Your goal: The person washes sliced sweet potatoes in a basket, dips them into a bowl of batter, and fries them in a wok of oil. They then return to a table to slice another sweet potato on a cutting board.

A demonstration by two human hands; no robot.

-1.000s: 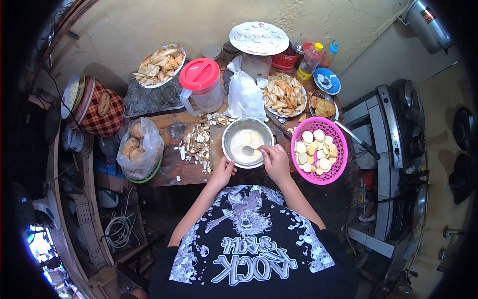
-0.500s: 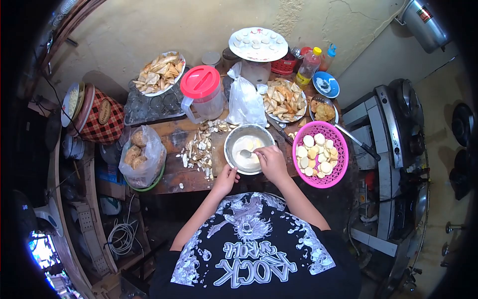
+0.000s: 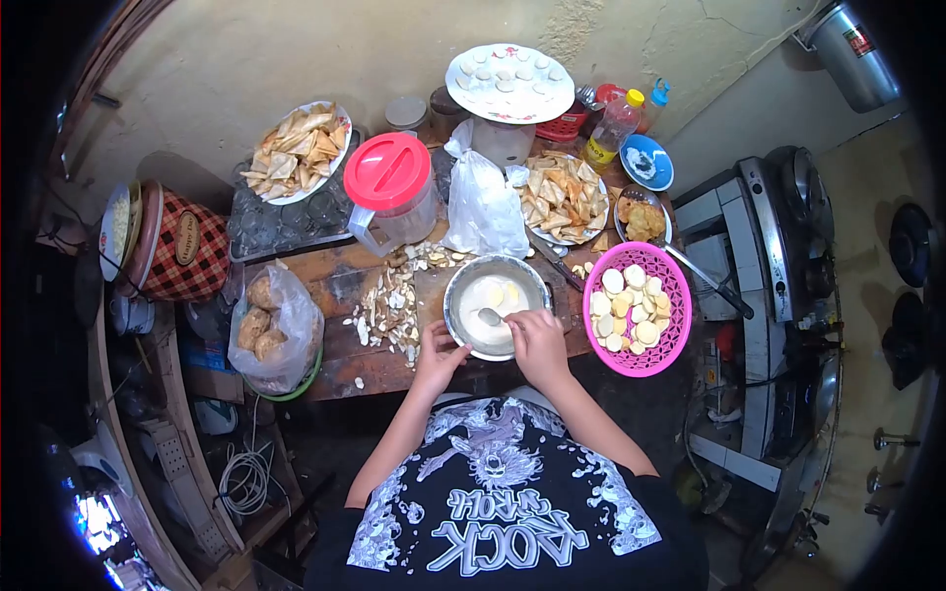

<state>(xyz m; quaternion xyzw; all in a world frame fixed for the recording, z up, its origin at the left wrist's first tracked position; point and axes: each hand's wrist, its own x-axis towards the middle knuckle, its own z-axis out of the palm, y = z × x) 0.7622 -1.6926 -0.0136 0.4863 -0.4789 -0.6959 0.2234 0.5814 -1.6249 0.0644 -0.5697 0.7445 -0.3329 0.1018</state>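
A metal bowl [image 3: 537, 281] of whitish batter stands at the near edge of the table, with a few pale round slices in the batter. My right hand [image 3: 538, 345] pinches a spoon [image 3: 490, 316] whose head rests in the batter. At the bowl's lower left rim, my left hand [image 3: 439, 360] has its fingers and thumb against the side, steadying it. To the right, a pink plastic basket [image 3: 678, 343] holds several pale sliced rounds [image 3: 631, 305].
Peel scraps [image 3: 389, 310] litter the table left of the bowl. Behind stand a red-lidded pitcher [image 3: 394, 192], a white plastic bag [image 3: 483, 207] and plates of folded pastries [image 3: 562, 197]. A knife [image 3: 557, 261] lies near the bowl. Bagged brown lumps [image 3: 266, 320] sit at left.
The camera view has shifted slightly, so the table sits a little lower. My left hand has shifted slightly at the bowl's rim; the spoon stays in the batter.
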